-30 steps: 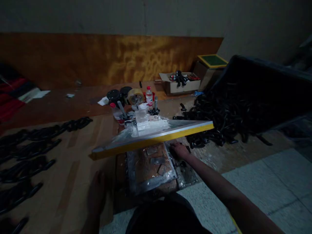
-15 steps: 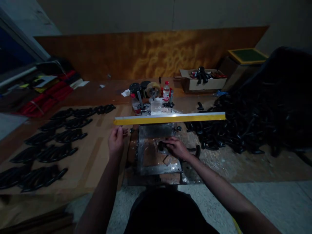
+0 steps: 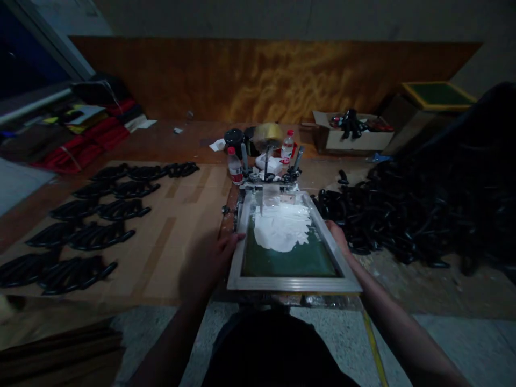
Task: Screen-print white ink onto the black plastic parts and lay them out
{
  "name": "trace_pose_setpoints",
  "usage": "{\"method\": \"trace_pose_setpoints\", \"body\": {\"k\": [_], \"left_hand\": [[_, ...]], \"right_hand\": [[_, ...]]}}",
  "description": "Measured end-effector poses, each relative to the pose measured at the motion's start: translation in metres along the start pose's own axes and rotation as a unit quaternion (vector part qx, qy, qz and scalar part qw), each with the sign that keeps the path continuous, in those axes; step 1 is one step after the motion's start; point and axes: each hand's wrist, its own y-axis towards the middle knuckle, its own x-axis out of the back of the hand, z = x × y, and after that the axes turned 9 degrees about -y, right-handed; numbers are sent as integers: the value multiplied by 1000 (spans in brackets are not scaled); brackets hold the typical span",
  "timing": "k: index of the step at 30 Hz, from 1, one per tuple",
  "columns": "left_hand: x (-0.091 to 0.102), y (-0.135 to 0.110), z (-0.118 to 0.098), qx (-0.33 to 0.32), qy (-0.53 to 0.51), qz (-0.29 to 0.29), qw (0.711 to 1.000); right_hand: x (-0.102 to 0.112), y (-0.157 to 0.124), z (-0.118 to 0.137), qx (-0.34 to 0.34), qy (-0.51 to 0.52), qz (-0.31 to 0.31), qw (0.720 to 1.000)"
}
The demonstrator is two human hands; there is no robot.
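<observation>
In front of me the silver-edged screen-printing frame (image 3: 296, 285) lies lowered over the work base. White ink (image 3: 282, 228) spreads across the upper part of its green mesh (image 3: 288, 263). At the frame's left side is my left hand (image 3: 226, 251), its thumb on the rim and its other fingers mostly hidden. My right hand (image 3: 337, 236) is against the frame's right side. Its fingers are out of sight, so I cannot tell how they are closed. A clamp (image 3: 266, 174) with upright posts stands at the frame's far end.
Rows of curved black pieces (image 3: 100, 228) lie on cardboard (image 3: 185, 215) to the left. A large heap of similar pieces (image 3: 382, 220) fills the right. Behind the frame stand two red-capped bottles (image 3: 236, 166) and a tape roll (image 3: 268, 135). An open box (image 3: 358, 140) sits farther back.
The frame has swung down from edge-on to lying over the base, hiding the base and the black piece my right hand was at. Both hands have moved to the frame's sides.
</observation>
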Motion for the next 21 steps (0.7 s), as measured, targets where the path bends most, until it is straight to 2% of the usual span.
{"method": "trace_pose_setpoints", "body": {"k": [2, 3, 4, 6, 9, 12, 15, 18, 21], "left_hand": [[-8, -3, 32, 10, 3, 9, 1000], [-13, -2, 47, 11, 0, 14, 1000], [-18, 1, 62, 11, -5, 17, 1000], [-26, 7, 87, 23, -23, 28, 999], [-32, 15, 111, 37, -54, 47, 997], [-33, 17, 120, 35, -50, 52, 997], [-33, 17, 122, 38, -44, 47, 997], [-34, 16, 120, 37, -40, 44, 998], [-35, 15, 117, 47, -30, 40, 998]], "right_hand": [[11, 18, -7, -37, -32, -32, 998], [14, 26, -2, -32, -45, -52, 997], [15, 34, 10, -7, -55, -70, 996], [12, 48, 48, 90, -72, -78, 990], [3, 59, 109, 196, -127, 6, 972], [-8, 55, 139, 206, -170, 142, 953], [-15, 31, 134, 224, -188, 221, 931], [-11, 3, 116, 324, -165, 245, 899], [-1, -6, 105, 414, -117, 275, 860]]}}
